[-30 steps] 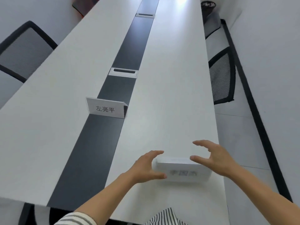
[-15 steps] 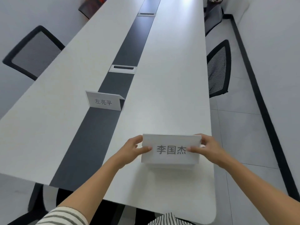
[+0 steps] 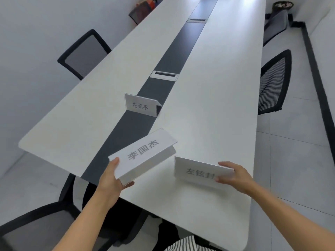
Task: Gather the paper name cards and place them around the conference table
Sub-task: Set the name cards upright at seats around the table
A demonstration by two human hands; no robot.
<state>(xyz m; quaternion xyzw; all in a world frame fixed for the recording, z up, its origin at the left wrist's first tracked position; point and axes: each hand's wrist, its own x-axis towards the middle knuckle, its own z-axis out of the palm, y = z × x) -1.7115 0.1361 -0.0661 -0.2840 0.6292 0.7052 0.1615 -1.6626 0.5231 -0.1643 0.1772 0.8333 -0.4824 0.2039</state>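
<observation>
Holding one folded name card each, both hands are out over the near end of the conference table (image 3: pixel 217 109). The left hand (image 3: pixel 113 180) is pinched on the near left corner of the tilted card (image 3: pixel 143 153), thumb on the printed face and fingers tucked underneath, so the card slants up and away, lifted off the surface over the dark centre strip (image 3: pixel 174 49) near the table's front edge. The right hand (image 3: pixel 235 175) is clamped on the right end of the second card (image 3: pixel 201 171), thumb on top and fingers on the front face covering part of the last character. That card stands upright, close to the near right side of the table; can't tell if its bottom edge is actually touching the surface. The two cards are just beside each other but not touching.

Further up, a third card (image 3: pixel 141 105) stands on its own across the left edge of the dark strip, well clear of both hands. Behind it is a cable hatch (image 3: pixel 164 75) set in the strip. Mesh chairs sit along both long edges, one on the left (image 3: pixel 85 53) and one on the right (image 3: pixel 273 82), plus one tucked at the near left corner (image 3: pixel 36 227). Nothing's sitting between the hands and the open tabletop.
</observation>
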